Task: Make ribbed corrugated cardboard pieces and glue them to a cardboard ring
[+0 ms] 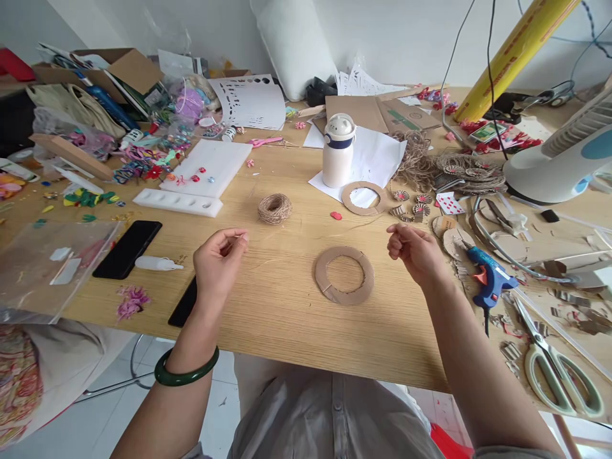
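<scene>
My left hand (220,260) hangs over the wooden tabletop (282,319) with its fingertips pinched together, and my right hand (415,252) curls loosely above the table to the right. Any fine strand between the fingers is too thin to make out. Between the hands lies a cardboard ring (344,275), flat on the wood and nearest my right hand. A ball of jute twine (275,208) sits beyond my left hand, apart from it. A second cardboard ring (363,197) rests farther back on white paper (368,159).
A blue hot glue gun (488,278) and green-handled scissors (557,376) lie among cardboard scraps on the right. Two black phones (127,248) and a plastic bag (52,268) lie left. A white bottle (338,152), a fan (559,156), and piled craft supplies crowd the back.
</scene>
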Demonstrator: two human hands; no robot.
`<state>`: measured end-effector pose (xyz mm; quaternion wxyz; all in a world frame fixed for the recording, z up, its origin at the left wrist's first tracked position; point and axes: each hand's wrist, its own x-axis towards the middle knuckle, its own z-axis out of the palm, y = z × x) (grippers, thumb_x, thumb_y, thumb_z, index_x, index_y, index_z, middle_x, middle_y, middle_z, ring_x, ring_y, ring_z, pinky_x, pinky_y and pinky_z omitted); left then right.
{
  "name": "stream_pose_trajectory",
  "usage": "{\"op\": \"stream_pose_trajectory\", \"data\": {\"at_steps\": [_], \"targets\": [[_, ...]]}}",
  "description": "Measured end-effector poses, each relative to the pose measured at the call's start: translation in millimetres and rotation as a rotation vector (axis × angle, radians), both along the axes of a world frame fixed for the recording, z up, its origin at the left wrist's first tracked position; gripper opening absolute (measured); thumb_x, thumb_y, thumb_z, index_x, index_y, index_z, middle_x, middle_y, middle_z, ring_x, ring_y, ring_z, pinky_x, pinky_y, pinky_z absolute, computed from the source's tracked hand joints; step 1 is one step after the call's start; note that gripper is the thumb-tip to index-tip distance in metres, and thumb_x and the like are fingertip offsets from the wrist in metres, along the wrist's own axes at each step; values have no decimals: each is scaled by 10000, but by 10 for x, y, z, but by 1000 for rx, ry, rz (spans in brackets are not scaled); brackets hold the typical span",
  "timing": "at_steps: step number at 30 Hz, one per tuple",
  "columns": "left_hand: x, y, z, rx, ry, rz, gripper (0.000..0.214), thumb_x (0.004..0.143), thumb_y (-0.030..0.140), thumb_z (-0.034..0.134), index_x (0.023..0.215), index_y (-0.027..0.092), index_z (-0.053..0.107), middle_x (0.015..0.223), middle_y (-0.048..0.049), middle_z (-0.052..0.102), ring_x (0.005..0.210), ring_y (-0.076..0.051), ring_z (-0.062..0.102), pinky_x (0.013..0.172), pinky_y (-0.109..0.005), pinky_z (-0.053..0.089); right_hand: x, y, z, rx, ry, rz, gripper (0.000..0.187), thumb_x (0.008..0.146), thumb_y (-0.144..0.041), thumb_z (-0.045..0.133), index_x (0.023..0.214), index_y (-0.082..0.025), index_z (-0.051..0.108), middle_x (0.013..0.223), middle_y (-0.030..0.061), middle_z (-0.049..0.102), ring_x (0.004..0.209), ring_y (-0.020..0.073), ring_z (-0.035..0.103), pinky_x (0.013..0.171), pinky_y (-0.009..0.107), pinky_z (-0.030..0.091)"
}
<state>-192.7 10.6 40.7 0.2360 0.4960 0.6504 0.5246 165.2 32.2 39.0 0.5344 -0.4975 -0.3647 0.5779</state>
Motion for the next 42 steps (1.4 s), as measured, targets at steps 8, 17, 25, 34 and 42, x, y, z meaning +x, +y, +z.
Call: {"op": "stream_pose_trajectory", "data": {"at_steps": [8,17,25,34,42], "targets": [[-73,32,-172,-115,189,4,195,791,357,680,891,202,744,694,-15,688,626,-152,605,597,-258,461,377,-39,-62,138,-67,-214,254,780,-458,654,781,-211,592,595,-52,399,520,112,434,484,254,377],[175,424,222,207,610,65,246,929,314,556,1070,209,728,933,-69,724,821,-215,665,794,-368,516,234,-209,-301,126,-165,-80,277,864,-459,621,848,-187,670,618,-31,528,550,108,484,558,253,402],[683,423,-42,279,752,-448,239,934,249,534,1085,227,719,1137,-86,702,1148,-254,625,1043,-426,477,114,-245,-351,128,-225,2,304,851,-462,656,851,-162,705,588,-22,565,537,100,488,550,250,400],[1185,-9,-496,-31,820,-1035,1240,669,683,754,1598,202,90,1656,-188,163,1528,-359,158,1225,-544,240,77,-230,-427,83,-235,-33,310,867,-465,638,836,-159,680,566,-32,542,512,98,477,519,243,379],[1410,-103,-420,177,742,-928,1041,774,562,741,1582,221,179,1589,-187,354,1465,-364,342,1199,-572,299,11,-308,-404,185,-492,49,284,948,-397,526,878,-157,661,589,-29,532,512,95,436,516,237,349]]}}
